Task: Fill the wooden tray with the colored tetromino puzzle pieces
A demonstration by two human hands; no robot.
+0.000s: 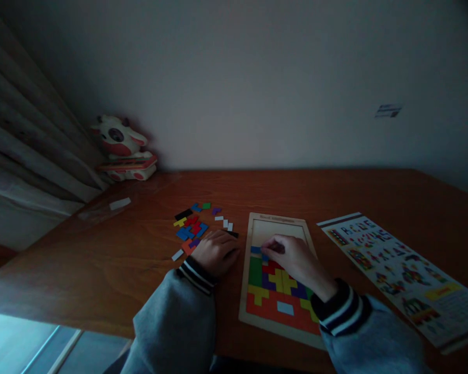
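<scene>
A wooden puzzle board [245, 291] lies in front of me, its lower part filled with red, yellow, green, purple and blue pieces plus a white one [285, 308]. Over the board, my right hand [294, 257] has thumb and forefinger pinched at a blue puzzle piece [256, 250] by the left side of the filled area; the fingers partly cover it. My left hand [217, 252] rests palm down on the table left of the board, fingers loosely out and thumb apart. Loose coloured pieces [185, 232] lie just beyond and beside it, some hidden by the hand.
To the right lies a printed pattern sheet [398, 275]. A cow-shaped toy with a keyboard [127, 148] stands at the back left beside the curtain [31, 124]. The wooden table [140, 280] meets a plain wall [265, 93] behind.
</scene>
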